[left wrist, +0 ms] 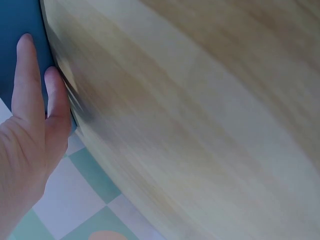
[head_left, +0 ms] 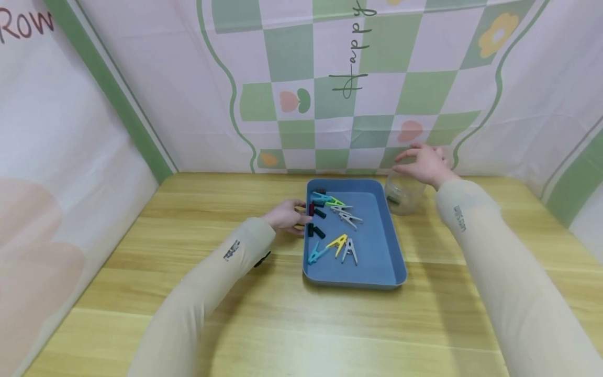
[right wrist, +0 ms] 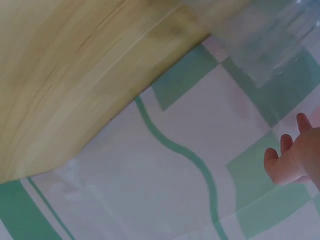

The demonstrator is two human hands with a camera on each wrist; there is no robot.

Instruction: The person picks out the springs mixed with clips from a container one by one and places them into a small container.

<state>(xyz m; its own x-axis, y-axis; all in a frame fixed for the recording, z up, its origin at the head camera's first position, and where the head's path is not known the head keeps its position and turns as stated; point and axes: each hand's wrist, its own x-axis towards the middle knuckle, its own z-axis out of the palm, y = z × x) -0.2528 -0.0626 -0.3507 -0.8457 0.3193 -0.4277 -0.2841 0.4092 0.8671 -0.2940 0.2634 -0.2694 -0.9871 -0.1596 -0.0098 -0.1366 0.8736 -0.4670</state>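
A blue tray point(head_left: 377, 251) lies on the wooden table with clothespins and small dark pieces in it. My left hand point(head_left: 286, 215) is at its left side, the extended fingers touching the outer wall; the left wrist view shows fingers point(left wrist: 30, 85) against the blue side. My right hand point(head_left: 424, 165) is over a clear plastic jar point(head_left: 405, 196) at the tray's right, fingers spread and slightly bent, nothing between them. A dark piece point(head_left: 393, 198) shows inside the jar. In the right wrist view, the hand is apart from the blurred jar point(right wrist: 265, 45).
A yellow clothespin point(head_left: 338, 242), a blue one point(head_left: 316, 253) and a grey one point(head_left: 349, 250) lie toward the tray's front. More clothespins point(head_left: 346, 215) and dark pieces point(head_left: 319, 232) lie farther back and left. A checkered cloth point(head_left: 330, 125) hangs behind the table.
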